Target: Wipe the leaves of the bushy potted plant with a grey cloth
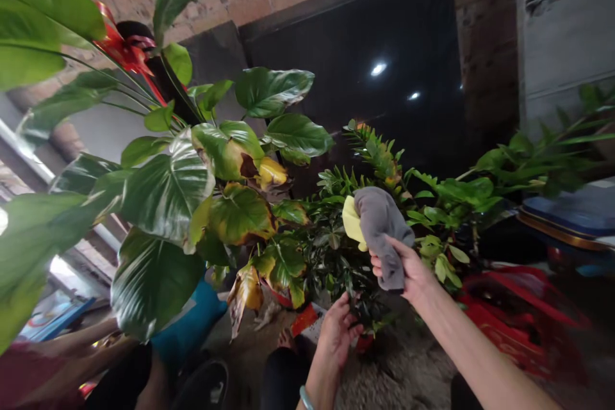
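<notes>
A grey cloth (pixel 384 224) is bunched in my right hand (pixel 403 269), whose fingers wrap around its lower part. Something pale yellow (pixel 354 223) sticks out from the cloth's left side; whether it is part of the cloth I cannot tell. Lower and to the left, my left hand (pixel 337 331) has its fingers loosely bent and apart, with nothing visible in it. Its fingertips reach the dark-leaved potted plant (pixel 331 256), and I cannot tell whether they touch a leaf. A bracelet circles the left wrist.
A tall plant (pixel 168 192) with big leaves, some yellow and brown, fills the left. Leafy plants (pixel 461 195) and a red bag (pixel 514 320) stand right. Behind is a dark glossy panel (pixel 375 64) against brick. Another person's arm (pixel 72 359) shows lower left, near a blue bag (pixel 187 320).
</notes>
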Tool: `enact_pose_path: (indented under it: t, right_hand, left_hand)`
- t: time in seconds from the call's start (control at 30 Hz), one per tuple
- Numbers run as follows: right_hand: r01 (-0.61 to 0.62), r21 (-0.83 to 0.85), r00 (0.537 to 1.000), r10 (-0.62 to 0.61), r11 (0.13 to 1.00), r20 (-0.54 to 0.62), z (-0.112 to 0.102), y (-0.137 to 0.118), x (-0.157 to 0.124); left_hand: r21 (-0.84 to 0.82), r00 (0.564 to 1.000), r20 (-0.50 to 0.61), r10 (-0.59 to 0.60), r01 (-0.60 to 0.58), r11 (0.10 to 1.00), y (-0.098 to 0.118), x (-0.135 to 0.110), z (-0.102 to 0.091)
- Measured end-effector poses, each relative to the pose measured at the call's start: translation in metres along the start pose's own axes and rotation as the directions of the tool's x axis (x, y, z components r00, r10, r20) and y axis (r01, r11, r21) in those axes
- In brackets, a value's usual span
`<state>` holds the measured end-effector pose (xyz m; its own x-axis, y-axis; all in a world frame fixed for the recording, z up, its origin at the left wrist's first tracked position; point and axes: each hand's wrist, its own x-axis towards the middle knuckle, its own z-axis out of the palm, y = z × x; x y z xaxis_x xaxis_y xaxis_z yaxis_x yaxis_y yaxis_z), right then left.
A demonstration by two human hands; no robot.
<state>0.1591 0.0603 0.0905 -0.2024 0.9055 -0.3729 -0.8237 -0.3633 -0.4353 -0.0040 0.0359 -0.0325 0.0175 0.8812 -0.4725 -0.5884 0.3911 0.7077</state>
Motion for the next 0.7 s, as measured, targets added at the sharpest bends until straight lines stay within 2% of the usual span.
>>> enact_pose_path:
  t: [0.07,0.13,0.23,0.27,0.33,0.4,0.47,0.53,0.6,0.67,0.7]
  right_hand:
    - [-0.062,0.003,0.989,0.062,0.998,-0.133,-0.013,0.019,-0.001]
    - [-0.123,0.016,0.976,0.123,0.992,-0.177,-0.037,0.04,-0.014]
    - [-0.245,0.062,0.968,0.247,0.968,-0.036,-0.063,0.049,-0.04]
    - [-0.247,0.059,0.969,0.244,0.967,0.046,-0.063,0.044,-0.045]
    - [-0.154,0.046,0.972,0.143,0.987,0.187,-0.048,0.027,-0.045]
    - [-0.026,0.049,0.975,0.015,0.998,0.221,-0.021,0.009,-0.032]
    - [0.029,0.048,0.99,-0.035,0.998,0.136,0.002,0.001,-0.013]
    - [-0.008,0.032,1.0,0.008,0.999,0.016,0.01,0.008,0.002]
    - [-0.071,0.016,0.995,0.072,0.997,-0.07,-0.003,0.029,0.003]
    - [-0.147,0.007,0.981,0.146,0.989,-0.131,-0.031,0.053,-0.009]
    - [-0.223,0.006,0.963,0.222,0.975,-0.152,-0.046,0.062,-0.018]
  left_hand:
    - [-0.008,1.0,0.014,0.023,-0.023,1.0,0.0,0.002,-0.006]
    - [-0.017,0.999,0.022,0.045,-0.045,0.999,-0.002,0.006,-0.016]
    - [-0.016,0.998,0.026,0.058,-0.057,0.998,-0.006,0.011,-0.025]
    - [-0.014,0.998,0.032,0.052,-0.052,0.999,-0.007,0.012,-0.025]
    - [-0.016,0.999,0.034,0.03,-0.029,0.999,-0.009,0.012,-0.021]
    - [-0.025,1.0,0.023,0.011,-0.01,1.0,-0.009,0.01,-0.014]
    - [-0.031,1.0,0.006,0.004,-0.004,1.0,-0.008,0.008,-0.008]
    - [-0.032,1.0,0.004,0.005,-0.005,0.999,-0.008,0.007,-0.006]
    - [-0.034,1.0,0.017,0.018,-0.018,0.999,-0.007,0.007,-0.01]
    - [-0.033,0.998,0.035,0.045,-0.043,0.999,-0.005,0.008,-0.02]
    - [-0.025,0.998,0.029,0.052,-0.051,0.998,-0.004,0.008,-0.026]
